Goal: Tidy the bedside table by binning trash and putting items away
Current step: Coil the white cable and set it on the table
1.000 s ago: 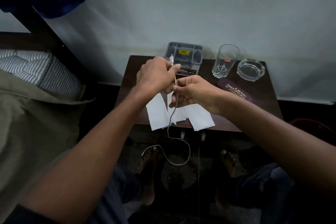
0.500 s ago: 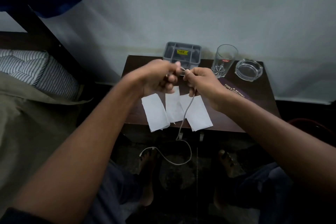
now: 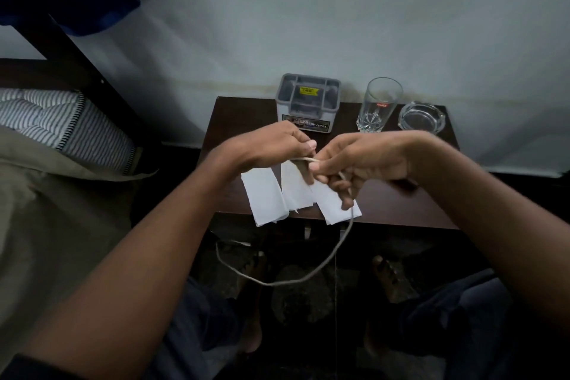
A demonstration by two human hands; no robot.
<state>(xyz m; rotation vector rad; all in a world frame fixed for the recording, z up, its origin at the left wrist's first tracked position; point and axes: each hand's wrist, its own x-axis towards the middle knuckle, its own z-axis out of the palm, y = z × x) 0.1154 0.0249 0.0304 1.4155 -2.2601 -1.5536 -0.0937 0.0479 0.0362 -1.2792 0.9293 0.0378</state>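
- Cable (image 3: pixel 334 251): one thin, round, off-white cord. Its upper end runs between both hands above the table; the remainder hangs past the front edge in one open loop above the floor.
- Left hand (image 3: pixel 271 145): fingers curled, thumb pressed against them, pinching the cable end.
- Right hand (image 3: pixel 357 163): fingers curled around the cable, thumb on top, just beside the left hand. The two hands are near each other; contact between them cannot be determined.
- Bedside table (image 3: pixel 401 207): dark brown, smooth, flat rectangular top, set against a pale wall.
- Paper strips (image 3: pixel 266 197): three white, thin, rectangular pieces lying flat side by side at the front edge, partly overhanging it.
- Organiser box (image 3: pixel 308 99): one grey plastic rectangular container with several open compartments, at the rear of the table. A yellow label is visible inside; other contents cannot be determined.
- Drinking glass (image 3: pixel 381 105): one clear, tall, tapered tumbler with a cut-pattern base, upright.
- Ashtray (image 3: pixel 421 119): one clear glass, low, thick-walled, just beside the tumbler.
- Mattress (image 3: pixel 61 123): striped fabric, quilted edge, left of the table.
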